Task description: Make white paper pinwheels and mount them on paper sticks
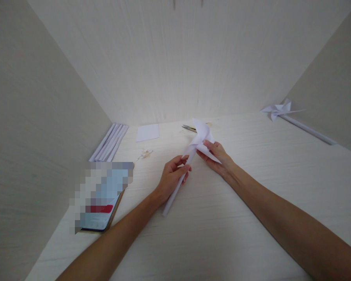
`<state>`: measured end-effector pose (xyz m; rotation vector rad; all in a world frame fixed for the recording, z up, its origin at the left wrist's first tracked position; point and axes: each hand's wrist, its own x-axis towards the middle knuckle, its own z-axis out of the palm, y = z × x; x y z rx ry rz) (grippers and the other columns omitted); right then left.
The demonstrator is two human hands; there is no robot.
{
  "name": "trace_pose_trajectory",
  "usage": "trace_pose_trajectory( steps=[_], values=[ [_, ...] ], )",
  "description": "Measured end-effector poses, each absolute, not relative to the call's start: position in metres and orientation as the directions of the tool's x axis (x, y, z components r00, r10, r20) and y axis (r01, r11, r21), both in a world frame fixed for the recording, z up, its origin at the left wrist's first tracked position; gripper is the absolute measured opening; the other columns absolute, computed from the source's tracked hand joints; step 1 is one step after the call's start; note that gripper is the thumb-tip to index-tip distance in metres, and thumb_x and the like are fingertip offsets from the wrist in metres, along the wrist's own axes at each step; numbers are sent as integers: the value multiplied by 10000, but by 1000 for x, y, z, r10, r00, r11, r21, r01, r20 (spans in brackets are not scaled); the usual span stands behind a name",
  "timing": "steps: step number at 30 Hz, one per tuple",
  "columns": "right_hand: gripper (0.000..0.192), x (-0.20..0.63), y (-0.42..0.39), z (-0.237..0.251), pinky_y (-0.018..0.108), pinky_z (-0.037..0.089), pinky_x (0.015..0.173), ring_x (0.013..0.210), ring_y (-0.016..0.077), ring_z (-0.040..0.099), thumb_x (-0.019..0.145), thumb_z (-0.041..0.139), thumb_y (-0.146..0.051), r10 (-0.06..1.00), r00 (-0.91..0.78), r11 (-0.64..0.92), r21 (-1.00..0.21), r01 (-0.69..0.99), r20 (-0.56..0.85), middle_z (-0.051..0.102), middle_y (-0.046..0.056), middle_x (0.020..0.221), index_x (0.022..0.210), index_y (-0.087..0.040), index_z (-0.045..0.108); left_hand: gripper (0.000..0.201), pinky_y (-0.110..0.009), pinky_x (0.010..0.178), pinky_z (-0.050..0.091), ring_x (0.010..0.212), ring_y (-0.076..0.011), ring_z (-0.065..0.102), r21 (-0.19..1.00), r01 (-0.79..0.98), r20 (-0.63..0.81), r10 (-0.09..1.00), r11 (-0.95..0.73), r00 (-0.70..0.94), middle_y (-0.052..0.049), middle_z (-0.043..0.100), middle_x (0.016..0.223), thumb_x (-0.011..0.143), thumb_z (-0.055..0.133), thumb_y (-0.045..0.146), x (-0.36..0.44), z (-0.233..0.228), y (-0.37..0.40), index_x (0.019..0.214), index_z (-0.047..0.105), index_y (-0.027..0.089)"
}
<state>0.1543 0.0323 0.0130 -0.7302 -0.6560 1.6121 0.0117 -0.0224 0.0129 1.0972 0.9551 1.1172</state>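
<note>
White paper pinwheel (201, 137) over tabletop (222, 226). Left hand (172, 177) wrapped tight round its stick (175, 193). Right hand (218, 158) pinches blade. Scissors (188, 128) lie behind.

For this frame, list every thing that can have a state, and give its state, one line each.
Left hand: closed around the paper stick.
Right hand: pinching a blade of the pinwheel head.
Paper pinwheel: held above the table, stick tilted.
Second pinwheel: lying flat, far right, untouched.
Rolled paper sticks: lying side by side by the left wall.
Paper square: flat, unfolded.
Scissors: lying behind the pinwheel, mostly hidden.
Phone: screen lit, blurred.
</note>
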Motion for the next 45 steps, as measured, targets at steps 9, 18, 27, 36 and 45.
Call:
trace_pose_trajectory(
  steps=[9,18,27,36,45],
  values=[
    [233,154,32,13,206,453,533,500,73,514,453,757,-214,989,-82,-147,-784,-604,-122,590,-33,544,548,-172,549,278,-176,324,268,366,-28,390,976,-200,-48,976,92,213,32,526,609,636,603,262,12,14,-22,881,566,137],
    [235,155,32,10,221,491,620,605,88,557,486,756,-217,962,-200,-273,-687,-673,-186,620,-32,618,592,-178,549,298,-204,436,374,453,-76,476,955,-241,-127,971,174,201,1,584,560,593,624,223,15,15,-23,866,557,122],
    [336,157,35,4,234,486,669,692,109,580,498,742,-377,940,-320,-315,-649,-692,-115,636,-31,716,740,-201,588,293,-209,455,382,463,-77,479,953,-248,-120,968,175,221,-9,597,572,603,617,228,15,15,-22,871,580,118],
    [329,159,38,12,264,479,675,735,139,586,675,554,-521,969,-192,-249,-616,-747,-158,633,28,746,619,-196,555,298,-207,490,406,488,-76,499,924,-329,-159,978,195,133,-11,604,587,596,623,207,12,17,-16,871,568,106],
    [184,146,27,4,184,440,559,607,56,556,573,678,-291,998,-59,-23,-910,-415,2,606,-13,818,582,-166,543,357,-208,518,419,560,-92,540,907,-419,-71,996,44,-47,3,630,641,596,630,225,6,12,-8,929,515,162]
  ],
)
